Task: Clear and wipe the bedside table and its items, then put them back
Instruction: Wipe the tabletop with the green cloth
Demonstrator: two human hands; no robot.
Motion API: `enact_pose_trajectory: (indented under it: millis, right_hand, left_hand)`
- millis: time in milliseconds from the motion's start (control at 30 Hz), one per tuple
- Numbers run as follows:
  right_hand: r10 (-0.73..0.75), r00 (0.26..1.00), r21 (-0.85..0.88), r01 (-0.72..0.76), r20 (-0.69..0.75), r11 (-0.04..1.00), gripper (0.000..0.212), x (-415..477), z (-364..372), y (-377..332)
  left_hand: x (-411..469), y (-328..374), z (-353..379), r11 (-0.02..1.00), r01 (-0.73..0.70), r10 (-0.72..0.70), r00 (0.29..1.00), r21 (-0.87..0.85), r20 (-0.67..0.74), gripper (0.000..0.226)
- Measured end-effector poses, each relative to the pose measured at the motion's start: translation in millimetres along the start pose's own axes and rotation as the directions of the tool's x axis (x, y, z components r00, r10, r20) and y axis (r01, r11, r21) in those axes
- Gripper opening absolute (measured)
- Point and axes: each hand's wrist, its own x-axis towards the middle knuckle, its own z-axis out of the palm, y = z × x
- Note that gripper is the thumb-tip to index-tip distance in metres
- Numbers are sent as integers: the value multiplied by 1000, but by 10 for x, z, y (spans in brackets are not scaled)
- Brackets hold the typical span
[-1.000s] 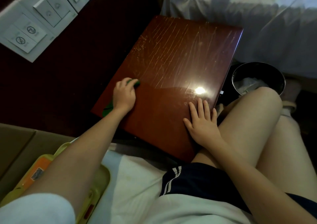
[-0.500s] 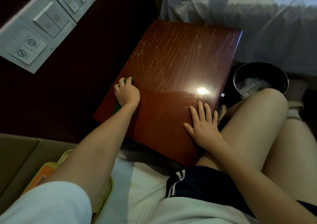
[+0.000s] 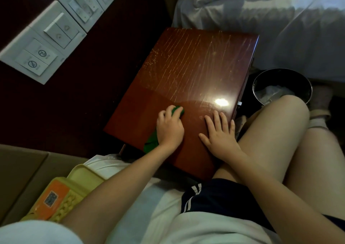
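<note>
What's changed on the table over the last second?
The left hand, gripping the cloth, slid right across the table from its left edge toward the middle, ending close to the right hand. The right hand stayed flat on the table; nothing was let go.

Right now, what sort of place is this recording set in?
Most likely a hotel bedroom: a wall switch panel with do-not-disturb-style icons, a glossy wooden bedside table next to a bed with white bedding, and a small metal waste bin.
</note>
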Motion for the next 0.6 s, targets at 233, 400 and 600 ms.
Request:
enact_pose_trajectory:
  millis: [233, 400, 600]
  right_hand:
    - [1, 1000, 8, -1, -15, 1000, 66, 9, 14, 8]
    - [1, 1000, 26, 0, -14, 1000, 66, 8, 2, 3]
    - [-1, 1000, 28, 1, 5, 1000, 66, 2, -16, 15]
  left_hand:
    - [-243, 39, -42, 948, -307, 315, 942, -87, 111, 46]
    - [-14, -281, -117, 880, -469, 475, 863, -79, 173, 45]
    - [358, -705, -157, 976, -215, 217, 972, -32, 93, 39]
